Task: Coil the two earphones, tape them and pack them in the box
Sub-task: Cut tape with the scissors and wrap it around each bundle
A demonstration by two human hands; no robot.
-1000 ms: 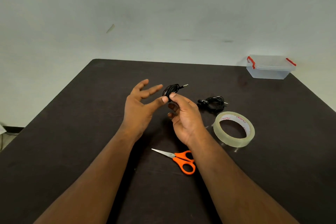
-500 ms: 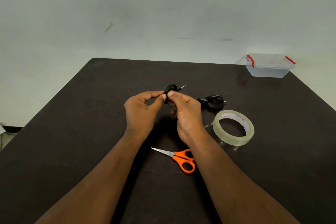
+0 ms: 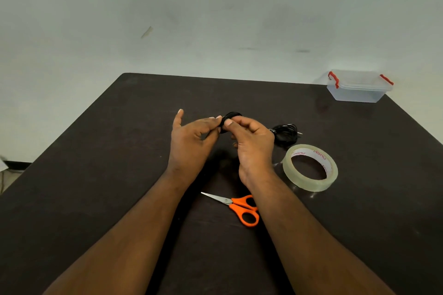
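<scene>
Holding a small black earphone coil [image 3: 230, 119] up off the worktop [image 3: 100, 175] between both hands, that's what I've got in front of me. Left to right. My left hand [image 3: 191, 141] pinches the coil's left edge with thumb and one finger; the index sticks up free, so the hand is only part closed. My right hand [image 3: 251, 143] is closed on the coil's right side, thumb on top, other fingers curled under. Most of the coil is hidden behind the fingertips, so I cannot tell whether any tape is on it yet.

Below my right wrist, orange-handled scissors [image 3: 237, 206] lie flat and closed, blades pointing left. Just behind the right hand, a second earphone bundle [image 3: 285, 133] sits on the worktop, already bunched, jack end poking right; whether it is taped I cannot tell. Near it, closer to me, the clear tape roll [image 3: 310, 167] lies flat. Far right corner, the clear box [image 3: 358, 86] with red clips, lid on, well apart from everything.

My read: the coil-and-secure step on one earphone is in hand, packing not begun. Next I need one hand keeping the loops pinched while the other goes for tape, otherwise the coil could spring loose. The box lid needs unclipping before anything goes in.
</scene>
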